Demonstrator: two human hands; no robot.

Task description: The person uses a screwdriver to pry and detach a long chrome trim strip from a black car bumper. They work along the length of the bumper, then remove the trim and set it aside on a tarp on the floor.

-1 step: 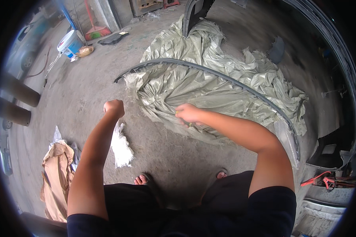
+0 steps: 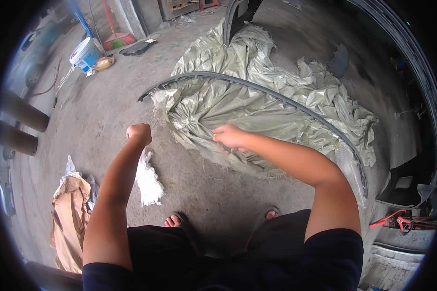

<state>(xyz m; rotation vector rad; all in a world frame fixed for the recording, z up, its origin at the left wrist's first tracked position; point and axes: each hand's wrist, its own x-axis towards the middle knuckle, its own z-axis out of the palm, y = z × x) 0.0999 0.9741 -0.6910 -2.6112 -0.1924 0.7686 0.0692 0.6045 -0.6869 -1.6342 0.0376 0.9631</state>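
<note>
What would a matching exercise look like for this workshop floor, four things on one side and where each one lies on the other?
Things:
1. woven sheet
2. bucket
3. white rag
4. brown paper

Places:
A. under the left forearm
B. far left, beside the broom
C. gripped by the right hand
D. near left, by the person's side

Pairs: 1-C, 2-B, 3-A, 4-D

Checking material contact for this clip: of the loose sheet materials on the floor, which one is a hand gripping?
The big pale green woven sheet under the curved dark trim strip: the right hand grips it. The brown paper and white scrap lie untouched.
</note>
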